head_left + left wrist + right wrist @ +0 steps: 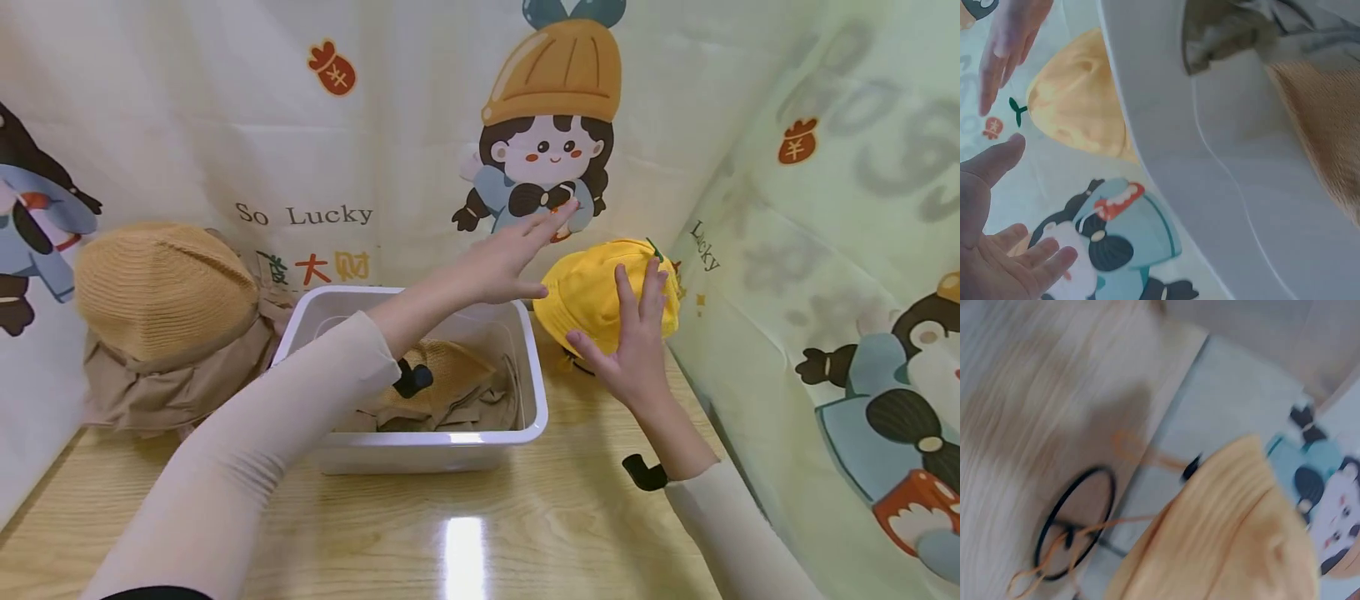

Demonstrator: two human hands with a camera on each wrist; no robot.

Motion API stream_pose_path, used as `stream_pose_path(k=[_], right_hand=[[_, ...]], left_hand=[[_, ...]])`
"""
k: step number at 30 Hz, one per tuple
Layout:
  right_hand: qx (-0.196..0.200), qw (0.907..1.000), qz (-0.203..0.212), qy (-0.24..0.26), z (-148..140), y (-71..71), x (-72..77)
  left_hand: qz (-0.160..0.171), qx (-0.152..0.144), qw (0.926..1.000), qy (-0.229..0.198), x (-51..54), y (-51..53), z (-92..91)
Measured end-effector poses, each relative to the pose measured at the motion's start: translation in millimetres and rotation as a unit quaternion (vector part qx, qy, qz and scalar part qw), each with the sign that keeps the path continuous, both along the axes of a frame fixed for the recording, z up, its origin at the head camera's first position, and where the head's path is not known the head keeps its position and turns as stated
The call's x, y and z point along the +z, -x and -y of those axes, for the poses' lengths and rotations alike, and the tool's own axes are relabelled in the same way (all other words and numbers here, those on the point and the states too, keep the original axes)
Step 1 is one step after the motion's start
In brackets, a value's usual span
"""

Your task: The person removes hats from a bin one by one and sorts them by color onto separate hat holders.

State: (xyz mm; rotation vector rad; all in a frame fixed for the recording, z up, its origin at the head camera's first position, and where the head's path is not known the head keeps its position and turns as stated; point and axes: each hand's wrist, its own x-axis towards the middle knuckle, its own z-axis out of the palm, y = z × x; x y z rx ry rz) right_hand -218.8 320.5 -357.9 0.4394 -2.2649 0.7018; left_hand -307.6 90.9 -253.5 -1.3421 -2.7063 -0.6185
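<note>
A yellow bucket hat (581, 292) with a green sprout on top sits right of a white bin (431, 438). My right hand (637, 346) is in front of the hat, fingers spread; whether it touches the hat cannot be told. Over the bin's back right corner my left hand (510, 258) reaches with fingers extended, holding nothing. The left wrist view shows the left hand (997, 231) and right hand (1013, 47) near the yellow hat (1079, 100). In the right wrist view the hat (1229, 531) has orange cords beside a black ring (1110, 487).
Inside the bin lies a straw hat (453, 367) with brown cloth. Another straw hat (165, 292) with a brown cloth brim stands left of the bin. A printed curtain (420, 125) hangs behind and at both sides of the wooden table (375, 533).
</note>
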Motion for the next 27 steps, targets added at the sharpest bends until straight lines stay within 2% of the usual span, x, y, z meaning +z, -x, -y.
stream_pose_path(k=[3, 8, 14, 17, 23, 27], right_hand=[[0.032, 0.9994, 0.013, -0.003, 15, -12.1, 2.6], [0.070, 0.9947, 0.064, -0.039, 36, -30.0, 5.6], [0.101, 0.9795, 0.151, -0.087, 58, -42.1, 3.2], [0.109, 0.9718, 0.179, -0.108, 65, -43.8, 1.2], [0.117, 0.9590, 0.212, -0.147, 74, -47.3, -2.8], [0.121, 0.9520, 0.238, -0.151, 78, -53.4, -2.8]], left_hand=[[-0.003, -0.001, 1.0000, -0.006, 3.8, -6.5, 17.6], [-0.006, -0.014, 0.9999, -0.004, 7.6, -16.2, 41.1], [-0.025, -0.022, 0.9994, 0.011, 7.1, -28.4, 65.4], [-0.037, -0.023, 0.9986, 0.030, 5.6, -32.5, 75.8], [-0.045, -0.016, 0.9961, 0.075, -8.3, -38.9, 97.2], [-0.049, -0.014, 0.9949, 0.087, -21.0, -41.8, 112.9]])
